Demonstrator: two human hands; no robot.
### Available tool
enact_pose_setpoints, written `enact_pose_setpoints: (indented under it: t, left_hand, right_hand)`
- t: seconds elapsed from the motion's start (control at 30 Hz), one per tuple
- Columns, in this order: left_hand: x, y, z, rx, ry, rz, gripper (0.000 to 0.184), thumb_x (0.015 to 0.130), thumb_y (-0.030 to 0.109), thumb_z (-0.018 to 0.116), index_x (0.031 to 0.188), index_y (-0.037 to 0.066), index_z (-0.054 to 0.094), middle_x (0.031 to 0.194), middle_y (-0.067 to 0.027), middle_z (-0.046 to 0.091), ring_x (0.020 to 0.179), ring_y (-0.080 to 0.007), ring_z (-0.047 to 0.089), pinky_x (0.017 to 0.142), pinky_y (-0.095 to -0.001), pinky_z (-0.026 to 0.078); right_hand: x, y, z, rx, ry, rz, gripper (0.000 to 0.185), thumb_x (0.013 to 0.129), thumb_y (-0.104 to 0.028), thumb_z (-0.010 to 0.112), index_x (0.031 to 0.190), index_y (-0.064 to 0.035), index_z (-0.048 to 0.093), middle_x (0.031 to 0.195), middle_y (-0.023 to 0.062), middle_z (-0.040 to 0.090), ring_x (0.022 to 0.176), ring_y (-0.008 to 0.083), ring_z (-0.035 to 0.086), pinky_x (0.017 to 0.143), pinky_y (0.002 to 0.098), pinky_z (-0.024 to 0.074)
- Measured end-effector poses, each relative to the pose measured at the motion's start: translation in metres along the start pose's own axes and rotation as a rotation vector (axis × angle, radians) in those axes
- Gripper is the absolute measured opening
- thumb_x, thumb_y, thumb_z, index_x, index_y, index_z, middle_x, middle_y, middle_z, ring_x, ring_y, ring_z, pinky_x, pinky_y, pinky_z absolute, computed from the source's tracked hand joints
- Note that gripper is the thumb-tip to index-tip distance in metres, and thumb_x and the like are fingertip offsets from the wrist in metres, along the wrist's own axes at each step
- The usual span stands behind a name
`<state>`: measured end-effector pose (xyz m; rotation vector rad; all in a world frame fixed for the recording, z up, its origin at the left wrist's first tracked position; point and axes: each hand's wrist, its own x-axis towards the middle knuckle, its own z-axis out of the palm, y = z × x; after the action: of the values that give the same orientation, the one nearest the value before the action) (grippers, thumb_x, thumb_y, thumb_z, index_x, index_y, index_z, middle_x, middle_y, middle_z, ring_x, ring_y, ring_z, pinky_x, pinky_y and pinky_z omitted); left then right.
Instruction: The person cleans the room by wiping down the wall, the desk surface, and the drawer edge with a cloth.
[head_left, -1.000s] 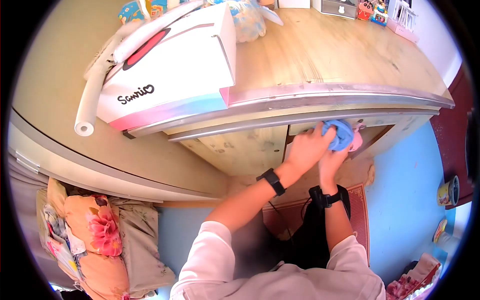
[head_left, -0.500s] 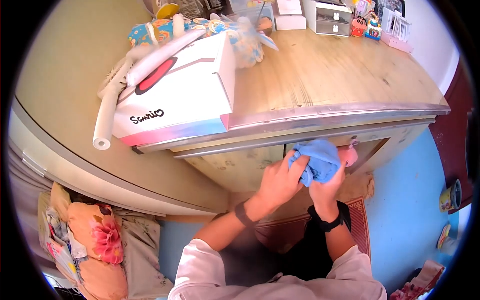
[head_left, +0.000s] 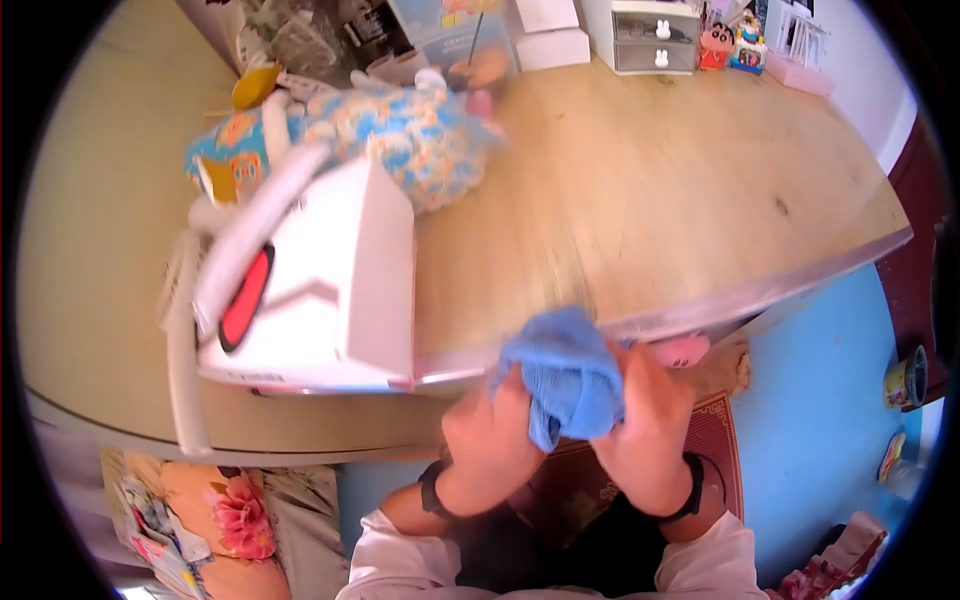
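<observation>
A crumpled blue cloth (head_left: 565,375) is bunched between my two hands, in front of the wooden desk's near edge. My left hand (head_left: 492,425) grips its left side with fingers closed. On the other side my right hand (head_left: 645,420) is closed on the cloth, slightly blurred. Just beyond the right hand a pink object (head_left: 682,350) shows below the desk edge; I cannot make out what it is.
The wooden desk top (head_left: 640,200) carries a white box (head_left: 375,270) with white tubes (head_left: 260,235) and a patterned blue bundle (head_left: 400,140) at left. A small drawer unit (head_left: 655,40) and figurines (head_left: 717,48) stand at the back. Floral bedding (head_left: 225,500) lies lower left.
Both hands have moved left and lower in view with the cloth, which hangs more loosely. The camera view has shifted, showing more of the desk top.
</observation>
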<state>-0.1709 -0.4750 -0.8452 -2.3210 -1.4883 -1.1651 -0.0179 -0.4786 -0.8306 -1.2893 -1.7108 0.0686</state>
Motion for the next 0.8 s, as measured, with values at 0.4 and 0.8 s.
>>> enact_pose_setpoints:
  t: [0.4,0.8]
  left_hand:
    - [0.052,0.037,-0.06,0.043,-0.742,-0.403,0.04,0.084,0.03,0.063,0.113,0.005,0.05,0.076,-0.0151,0.064,0.066,-0.0347,0.063,0.057,-0.0472,0.049]
    - [0.153,0.185,-0.225,-0.478,-0.732,-0.468,0.045,0.086,0.024,0.061,0.123,0.002,0.047,0.112,-0.0214,0.055,0.096,-0.0362,0.057,0.081,-0.0438,0.047]
  right_hand:
    - [0.034,-0.035,-0.048,0.085,-0.405,0.392,0.04,0.07,-0.009,0.071,0.107,-0.0042,0.055,0.086,0.0173,0.06,0.076,0.0405,0.059,0.062,0.0456,0.0475]
    - [0.14,-0.172,-0.298,0.672,-0.514,0.671,0.052,0.088,-0.025,0.065,0.129,-0.0007,0.044,0.116,0.021,0.059,0.106,0.0289,0.058,0.09,0.0368,0.0451]
